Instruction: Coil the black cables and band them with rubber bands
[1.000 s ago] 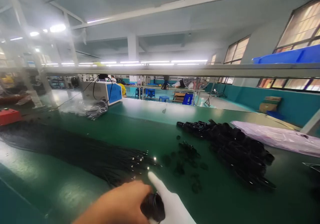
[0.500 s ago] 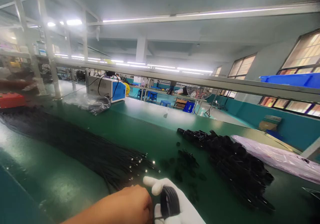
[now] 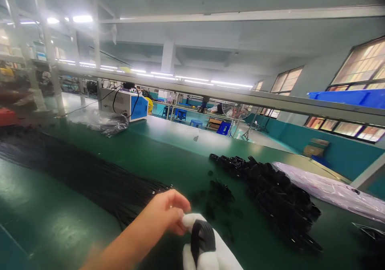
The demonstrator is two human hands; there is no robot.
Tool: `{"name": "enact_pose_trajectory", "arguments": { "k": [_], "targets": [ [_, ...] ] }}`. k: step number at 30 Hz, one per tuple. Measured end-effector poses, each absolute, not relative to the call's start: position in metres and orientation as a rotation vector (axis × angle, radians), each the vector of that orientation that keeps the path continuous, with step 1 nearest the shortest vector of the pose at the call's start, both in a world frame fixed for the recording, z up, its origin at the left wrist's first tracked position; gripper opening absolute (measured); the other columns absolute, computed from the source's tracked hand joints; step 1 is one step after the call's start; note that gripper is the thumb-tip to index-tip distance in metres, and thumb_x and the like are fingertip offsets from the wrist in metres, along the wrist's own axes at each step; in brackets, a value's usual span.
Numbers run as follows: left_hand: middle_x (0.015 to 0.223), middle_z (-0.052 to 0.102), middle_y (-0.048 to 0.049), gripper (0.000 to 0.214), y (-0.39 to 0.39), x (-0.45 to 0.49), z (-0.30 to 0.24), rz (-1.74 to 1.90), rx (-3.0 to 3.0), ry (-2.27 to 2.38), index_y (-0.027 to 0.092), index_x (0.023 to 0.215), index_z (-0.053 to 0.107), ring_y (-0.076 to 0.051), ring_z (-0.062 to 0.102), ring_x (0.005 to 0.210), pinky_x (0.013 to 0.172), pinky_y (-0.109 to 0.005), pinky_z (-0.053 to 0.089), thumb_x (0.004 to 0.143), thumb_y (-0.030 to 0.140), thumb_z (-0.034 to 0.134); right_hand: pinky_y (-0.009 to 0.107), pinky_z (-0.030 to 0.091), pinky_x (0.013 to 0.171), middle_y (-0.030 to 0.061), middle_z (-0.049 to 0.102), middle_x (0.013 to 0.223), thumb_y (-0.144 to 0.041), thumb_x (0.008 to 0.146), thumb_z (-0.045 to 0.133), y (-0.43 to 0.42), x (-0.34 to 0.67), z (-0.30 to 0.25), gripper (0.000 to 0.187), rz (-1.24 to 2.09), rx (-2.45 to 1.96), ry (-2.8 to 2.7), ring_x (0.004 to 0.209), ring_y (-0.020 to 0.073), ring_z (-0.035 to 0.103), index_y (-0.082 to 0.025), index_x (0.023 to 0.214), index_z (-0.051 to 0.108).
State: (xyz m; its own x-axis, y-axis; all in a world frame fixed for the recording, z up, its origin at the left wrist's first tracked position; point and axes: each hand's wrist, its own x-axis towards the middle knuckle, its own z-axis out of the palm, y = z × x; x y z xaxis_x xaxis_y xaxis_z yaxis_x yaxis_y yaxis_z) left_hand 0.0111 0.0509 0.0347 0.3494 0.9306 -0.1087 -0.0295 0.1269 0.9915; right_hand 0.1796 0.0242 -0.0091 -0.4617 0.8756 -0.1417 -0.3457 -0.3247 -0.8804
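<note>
My right hand (image 3: 210, 250), in a white glove, is at the bottom centre and is closed round a small coil of black cable (image 3: 203, 238). My bare left hand (image 3: 164, 214) reaches in from the lower left with its fingertips pinched at the top of that coil and the gloved fingers. Just behind my left hand lies a long bundle of black cables (image 3: 75, 169) with metal tips, stretched across the green table (image 3: 144, 149). A heap of coiled black cables (image 3: 273, 193) lies to the right.
Small black ties (image 3: 221, 191) are scattered between bundle and heap. A clear plastic bag (image 3: 325, 183) lies at the right. A blue and white machine (image 3: 126, 105) and a bag of cables (image 3: 102, 123) stand at the far left. A metal rail (image 3: 240, 97) crosses overhead.
My left hand has lifted and moved up over the coil, now pinching at its top. The gloved right hand has kept its hold on the coil; the view has shifted a little.
</note>
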Motion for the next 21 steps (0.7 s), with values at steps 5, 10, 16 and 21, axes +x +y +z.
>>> {"name": "enact_pose_trajectory", "arguments": {
  "k": [5,10,16,21],
  "targets": [
    [0.096,0.062,-0.0017,0.047,0.046,0.015,0.024,0.885,2.125,1.097,0.025,0.098,0.067,-0.021,0.052,0.095,0.088,-0.034,0.039,0.062,0.002,0.048,0.024,0.041,0.054,-0.0013,0.053,0.063,-0.034,0.039,0.089,0.036,0.173,-0.014,0.052,1.837,-0.809,-1.106,0.057,0.0117,0.049,-0.016,0.081,0.064],
    [0.084,0.059,-0.0018,0.043,0.046,0.021,0.006,0.919,2.150,1.253,0.023,0.086,0.069,-0.017,0.055,0.082,0.072,-0.026,0.041,0.064,-0.002,0.042,0.025,0.037,0.045,-0.0001,0.052,0.062,-0.063,0.071,0.060,0.036,0.168,-0.030,0.048,1.974,-0.741,-0.985,0.045,0.0101,0.044,-0.016,0.083,0.060],
    [0.085,0.059,-0.0002,0.041,0.049,0.016,0.000,0.947,2.046,1.275,0.024,0.086,0.069,-0.016,0.057,0.083,0.075,-0.025,0.041,0.068,0.001,0.042,0.023,0.036,0.050,0.0055,0.064,0.079,-0.036,0.072,0.062,0.037,0.172,-0.033,0.032,2.242,-0.484,-0.769,0.052,0.0110,0.055,-0.012,0.093,0.062],
    [0.086,0.063,0.0006,0.040,0.051,0.013,0.000,0.979,1.981,1.317,0.025,0.085,0.070,-0.016,0.057,0.087,0.078,-0.025,0.041,0.068,0.002,0.041,0.021,0.037,0.053,0.0038,0.064,0.074,-0.039,0.070,0.065,0.039,0.169,-0.030,0.037,2.305,-0.431,-0.762,0.058,0.0118,0.057,-0.013,0.096,0.063]
  ]
}}
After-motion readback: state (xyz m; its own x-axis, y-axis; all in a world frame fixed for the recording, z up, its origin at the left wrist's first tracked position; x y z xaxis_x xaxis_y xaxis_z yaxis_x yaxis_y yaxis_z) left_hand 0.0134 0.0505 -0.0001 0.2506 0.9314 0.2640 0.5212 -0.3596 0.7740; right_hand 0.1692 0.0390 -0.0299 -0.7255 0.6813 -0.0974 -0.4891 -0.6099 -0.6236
